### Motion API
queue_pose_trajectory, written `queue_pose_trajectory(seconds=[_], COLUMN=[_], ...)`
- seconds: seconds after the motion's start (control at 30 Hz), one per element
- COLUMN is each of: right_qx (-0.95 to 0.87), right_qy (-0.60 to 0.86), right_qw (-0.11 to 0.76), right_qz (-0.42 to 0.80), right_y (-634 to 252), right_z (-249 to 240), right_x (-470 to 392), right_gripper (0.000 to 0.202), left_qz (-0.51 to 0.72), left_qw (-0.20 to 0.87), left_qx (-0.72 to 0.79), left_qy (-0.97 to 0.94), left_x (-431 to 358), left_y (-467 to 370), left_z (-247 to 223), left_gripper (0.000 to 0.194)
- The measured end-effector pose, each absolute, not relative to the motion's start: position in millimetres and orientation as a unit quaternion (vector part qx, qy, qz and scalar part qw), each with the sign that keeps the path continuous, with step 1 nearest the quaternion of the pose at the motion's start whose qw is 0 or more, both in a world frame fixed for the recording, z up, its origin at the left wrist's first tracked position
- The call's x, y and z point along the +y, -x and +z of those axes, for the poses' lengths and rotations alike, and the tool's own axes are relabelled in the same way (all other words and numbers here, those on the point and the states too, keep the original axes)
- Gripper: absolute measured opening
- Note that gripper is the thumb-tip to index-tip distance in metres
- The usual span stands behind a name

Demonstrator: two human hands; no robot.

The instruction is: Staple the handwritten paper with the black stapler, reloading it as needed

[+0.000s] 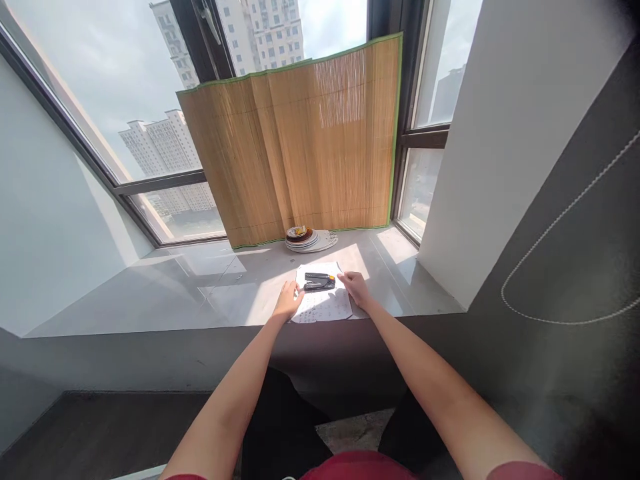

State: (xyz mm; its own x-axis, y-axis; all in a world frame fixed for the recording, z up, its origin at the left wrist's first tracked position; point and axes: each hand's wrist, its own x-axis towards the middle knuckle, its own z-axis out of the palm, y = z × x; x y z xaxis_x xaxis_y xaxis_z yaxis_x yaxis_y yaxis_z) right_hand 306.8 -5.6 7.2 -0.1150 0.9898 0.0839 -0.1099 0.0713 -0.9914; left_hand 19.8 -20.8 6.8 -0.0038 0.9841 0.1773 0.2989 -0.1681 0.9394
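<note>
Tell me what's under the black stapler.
The black stapler lies on white paper, which rests on the windowsill. Whatever is directly beneath the stapler is covered and can't be seen.

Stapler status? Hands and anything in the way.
Left hand left of stapler, right hand right of it; grip unclear. Stapler lying on paper. Stacked plates beyond, not in the way.

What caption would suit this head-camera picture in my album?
Left hand and right hand flank a black stapler on paper, atop a partly sunlit window ledge.
</note>
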Motion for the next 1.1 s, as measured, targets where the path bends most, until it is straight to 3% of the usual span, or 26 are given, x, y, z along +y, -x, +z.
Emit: queue_pose_trajectory(seconds=[0.2,0.3,0.43,0.63,0.77,0.93,1.1], right_qx=[-0.652,-0.696,-0.695,-0.689,-0.705,-0.715,-0.735], right_qy=[0.492,0.517,0.536,0.562,0.558,0.578,0.582], right_qw=[0.476,0.438,0.421,0.403,0.383,0.355,0.314], right_qz=[0.326,0.240,0.230,0.216,0.209,0.171,0.145], right_y=[-294.6,-293.9,-294.2,-293.5,-292.5,-288.5,-287.9], right_z=[-0.9,-7.4,-11.4,-9.6,-7.5,-4.5,-3.1], right_x=[0.5,4.3,5.7,1.6,-2.0,-5.5,-8.6], right_gripper=[0.025,0.021,0.008,0.010,0.012,0.062,0.043], left_qz=[0.367,0.363,0.364,0.414,0.424,0.389,0.335], left_qw=[0.193,0.207,0.258,0.273,0.275,0.272,0.283], left_qx=[0.534,0.556,0.580,0.570,0.568,0.590,0.610], left_qy=[-0.737,-0.718,-0.682,-0.655,-0.649,-0.653,-0.660], left_x=[-18.8,-15.3,-11.0,-9.3,-9.4,-13.4,-19.1], left_y=[-22.0,-18.9,-13.5,-9.9,-10.1,-11.7,-17.7], left_z=[4.9,1.2,-5.7,-13.9,-15.8,-10.1,-6.7], left_gripper=[0.035,0.046,0.072,0.097,0.087,0.071,0.065])
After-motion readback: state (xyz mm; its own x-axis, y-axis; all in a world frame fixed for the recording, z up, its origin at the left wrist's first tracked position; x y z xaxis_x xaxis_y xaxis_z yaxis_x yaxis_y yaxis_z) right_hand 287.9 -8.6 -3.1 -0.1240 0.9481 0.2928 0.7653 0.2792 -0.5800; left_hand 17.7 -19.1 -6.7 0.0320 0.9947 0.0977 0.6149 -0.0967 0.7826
